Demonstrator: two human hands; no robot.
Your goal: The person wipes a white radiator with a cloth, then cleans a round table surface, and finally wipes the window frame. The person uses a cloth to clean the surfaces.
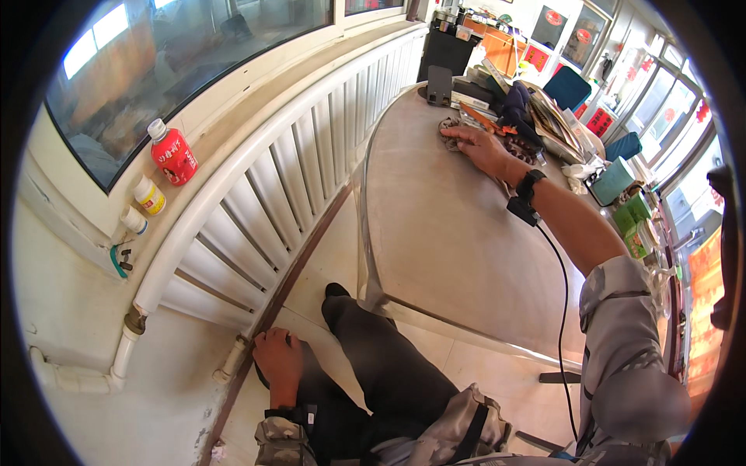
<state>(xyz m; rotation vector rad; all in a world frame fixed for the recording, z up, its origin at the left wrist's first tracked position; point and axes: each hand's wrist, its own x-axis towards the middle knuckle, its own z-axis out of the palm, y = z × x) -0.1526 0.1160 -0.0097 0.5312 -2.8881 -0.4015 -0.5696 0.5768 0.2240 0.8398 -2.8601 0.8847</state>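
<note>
My right hand (479,149) lies on a crumpled brown cloth (450,134) on the table's far left part, its fingers over the bunched fabric. A transparent cover lies over the tabletop (460,233). Just beyond the hand are an orange-handled tool (479,118) and a dark purple bundle of fabric (516,105). My left hand (278,358) rests low by my dark-trousered knee, close to a white radiator pipe (233,355). Its fingers are curled and partly hidden, so whether anything is in them is unclear. A black cable (562,303) hangs from a device at my right wrist.
A white radiator (280,175) runs along the left wall under a windowsill. On the sill stand a red drink bottle (175,152) and two small white bottles (149,195). Papers (559,125), a black phone stand (439,86) and a blue-green container (612,179) crowd the table's far side.
</note>
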